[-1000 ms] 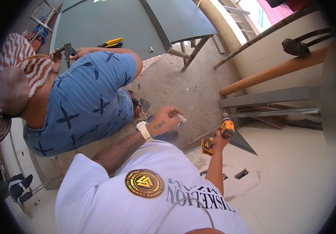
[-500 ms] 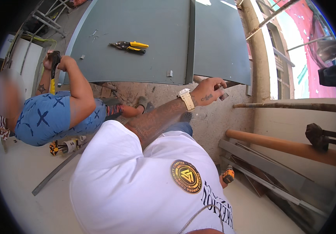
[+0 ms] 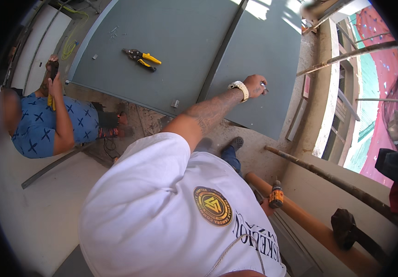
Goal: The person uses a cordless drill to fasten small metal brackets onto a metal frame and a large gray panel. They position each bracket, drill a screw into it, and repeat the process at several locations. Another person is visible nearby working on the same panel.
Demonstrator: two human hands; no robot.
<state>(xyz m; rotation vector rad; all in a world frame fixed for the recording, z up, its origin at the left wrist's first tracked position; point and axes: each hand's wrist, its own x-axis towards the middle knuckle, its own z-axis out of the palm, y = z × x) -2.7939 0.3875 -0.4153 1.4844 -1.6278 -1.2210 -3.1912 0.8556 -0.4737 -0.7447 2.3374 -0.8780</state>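
Now the left hand [image 3: 255,86] is swinging out over the grey panel [image 3: 259,113], pinching a small shiny piece [image 3: 264,88], so the work is apparently shifting onto that surface; the right hand [image 3: 267,207] is gripping the orange drill [image 3: 276,198], while yellow-handled snips [image 3: 136,55] are lying farther left.

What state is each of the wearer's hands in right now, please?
Left hand: closed on a small shiny piece, too small to identify.
Right hand: partly hidden, holding an orange drill.
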